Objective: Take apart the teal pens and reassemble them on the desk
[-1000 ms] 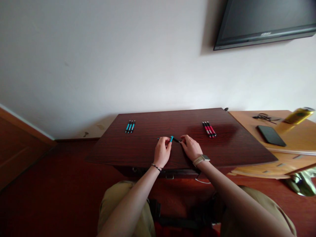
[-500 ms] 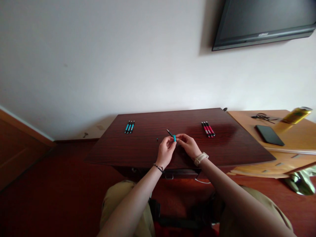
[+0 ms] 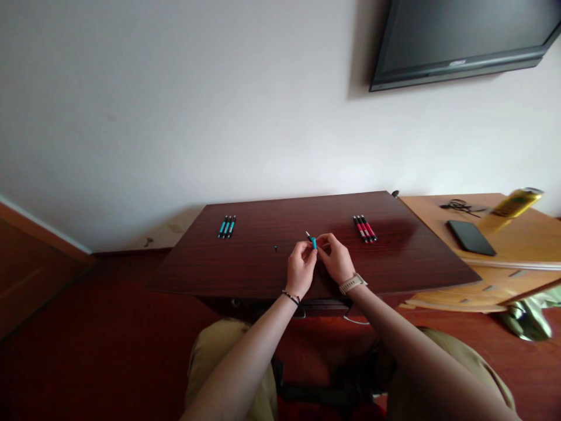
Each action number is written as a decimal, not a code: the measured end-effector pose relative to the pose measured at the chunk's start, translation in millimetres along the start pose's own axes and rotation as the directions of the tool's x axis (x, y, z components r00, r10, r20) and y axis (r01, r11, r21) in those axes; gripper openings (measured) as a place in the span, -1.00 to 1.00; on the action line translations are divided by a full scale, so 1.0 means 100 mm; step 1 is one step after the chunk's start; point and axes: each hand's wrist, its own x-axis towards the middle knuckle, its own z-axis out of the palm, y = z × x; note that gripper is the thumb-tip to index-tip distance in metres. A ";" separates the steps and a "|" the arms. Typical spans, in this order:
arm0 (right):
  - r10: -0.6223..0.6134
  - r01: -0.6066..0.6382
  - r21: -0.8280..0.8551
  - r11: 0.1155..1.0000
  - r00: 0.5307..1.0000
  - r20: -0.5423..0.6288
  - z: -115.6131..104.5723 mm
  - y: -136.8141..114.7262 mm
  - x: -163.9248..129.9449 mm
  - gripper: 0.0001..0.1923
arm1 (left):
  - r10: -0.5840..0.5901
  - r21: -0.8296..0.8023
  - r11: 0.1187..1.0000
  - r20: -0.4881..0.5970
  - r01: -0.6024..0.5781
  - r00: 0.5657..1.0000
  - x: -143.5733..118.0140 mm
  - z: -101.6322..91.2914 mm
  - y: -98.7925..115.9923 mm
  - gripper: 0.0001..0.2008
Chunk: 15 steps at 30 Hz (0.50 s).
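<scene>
My left hand (image 3: 301,268) and my right hand (image 3: 336,258) meet over the middle of the dark table, fingertips pinched together around a blue and black pen (image 3: 314,243). Its blue barrel section stands upright between the fingertips, and a black piece with a silvery tip pokes out behind it, up and to the left. Fingers hide how the pieces join. A tiny dark piece (image 3: 276,248) lies on the table to the left of my hands. Further left, three blue pens (image 3: 227,227) lie side by side. Several red pens (image 3: 365,228) lie in a row to the right.
The dark wooden table (image 3: 263,213) stands against the wall. Beside it on the right, a lighter wooden cabinet (image 3: 421,204) carries a black phone (image 3: 471,237), a coiled black cable (image 3: 460,206) and a yellow can (image 3: 518,202). A television (image 3: 464,41) hangs above.
The black piece now sticks out less beyond my fingers than before. Both hands have shifted slightly right on the table, still pinching the pen; the view has turned slightly.
</scene>
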 end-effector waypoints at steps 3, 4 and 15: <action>-0.056 0.057 -0.104 0.993 0.998 0.010 -0.03 -0.02 -0.01 -0.87 | 0.005 0.010 1.000 0.023 -0.005 1.000 0.00 0.00 -0.03 -0.86; -0.073 0.074 -0.129 0.989 0.997 0.017 -0.04 -0.02 -0.02 -0.87 | -0.001 0.014 1.000 0.029 0.000 1.000 0.00 -0.01 -0.03 -0.86; -0.119 0.133 -0.293 0.947 0.991 0.064 -0.02 0.00 -0.07 -0.85 | -0.052 0.089 0.995 0.099 0.043 0.994 -0.04 -0.15 -0.03 -0.89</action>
